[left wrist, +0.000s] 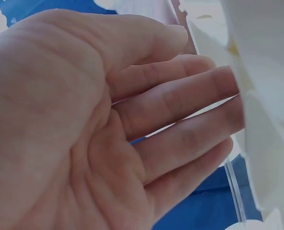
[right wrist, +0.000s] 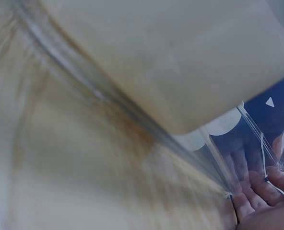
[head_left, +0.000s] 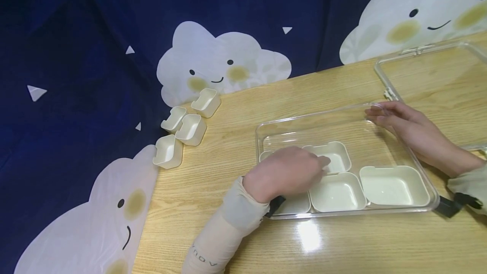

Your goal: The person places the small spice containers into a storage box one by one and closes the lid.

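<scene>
Inside the clear plastic box (head_left: pixel 327 214) sit several cream open-topped bins, including a front-right bin (head_left: pixel 395 186) and a front-middle bin (head_left: pixel 338 191). My left hand (head_left: pixel 287 172) is over the box's left part and hides some of the bins. In the left wrist view its fingers stretch out loosely, fingertips reaching the cream bins (left wrist: pixel 269 120), palm bare. At the back right corner of the box my right hand (head_left: pixel 412 130) holds the wall. The right wrist view shows its fingers (right wrist: pixel 259 194) against the clear plastic.
A clear lid-like frame with rounded corners (head_left: pixel 388 81) lies on the wooden table (head_left: pixel 228 181) at the back right. Several more cream bins (head_left: pixel 192 130) stand at the table's left edge. A dark blue curtain with clouds (head_left: pixel 114 20) hangs behind and left.
</scene>
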The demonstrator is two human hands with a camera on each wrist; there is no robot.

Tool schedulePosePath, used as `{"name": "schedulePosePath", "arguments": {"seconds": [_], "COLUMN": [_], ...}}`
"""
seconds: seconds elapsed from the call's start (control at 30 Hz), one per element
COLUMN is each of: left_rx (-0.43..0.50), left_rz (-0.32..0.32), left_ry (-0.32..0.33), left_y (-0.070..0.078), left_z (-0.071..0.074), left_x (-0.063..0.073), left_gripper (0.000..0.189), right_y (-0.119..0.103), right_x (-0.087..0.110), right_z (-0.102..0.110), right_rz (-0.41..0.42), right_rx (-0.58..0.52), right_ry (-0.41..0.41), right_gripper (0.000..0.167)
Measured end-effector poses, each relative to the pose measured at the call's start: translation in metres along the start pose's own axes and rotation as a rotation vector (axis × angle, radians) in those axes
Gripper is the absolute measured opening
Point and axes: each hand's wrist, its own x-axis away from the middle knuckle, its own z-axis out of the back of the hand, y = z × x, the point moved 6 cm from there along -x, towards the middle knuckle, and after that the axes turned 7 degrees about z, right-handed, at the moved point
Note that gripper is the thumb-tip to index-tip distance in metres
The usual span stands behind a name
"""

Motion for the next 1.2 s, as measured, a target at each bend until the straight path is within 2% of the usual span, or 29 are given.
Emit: {"name": "schedulePosePath", "arguments": {"seconds": [0.13, 0.43, 0.7, 0.93, 1.2], "left_rx": [0.015, 0.116, 0.116, 0.138, 0.147], "left_rz": [-0.005, 0.010, 0.027, 0.034, 0.061], "left_ry": [0.043, 0.099, 0.182, 0.268, 0.310], "left_y": [-0.005, -0.018, -0.031, -0.039, -0.052], "left_z": [0.005, 0.013, 0.020, 0.024, 0.023], "left_x": [0.004, 0.011, 0.017, 0.023, 0.022], "left_gripper": [0.022, 0.018, 0.015, 0.020, 0.023], "right_y": [0.000, 0.000, 0.001, 0.001, 0.002], "right_x": [0.000, 0.000, 0.000, 0.000, 0.000], "right_z": [0.000, 0.000, 0.000, 0.001, 0.001], "right_rz": [0.001, 0.011, 0.012, 0.009, 0.007], "right_rx": [0.002, -0.029, -0.001, 0.028, 0.021], "right_ry": [-0.002, 0.011, 0.006, 0.008, 0.013], "right_gripper": [0.030, 0.028, 0.029, 0.031, 0.030]}}
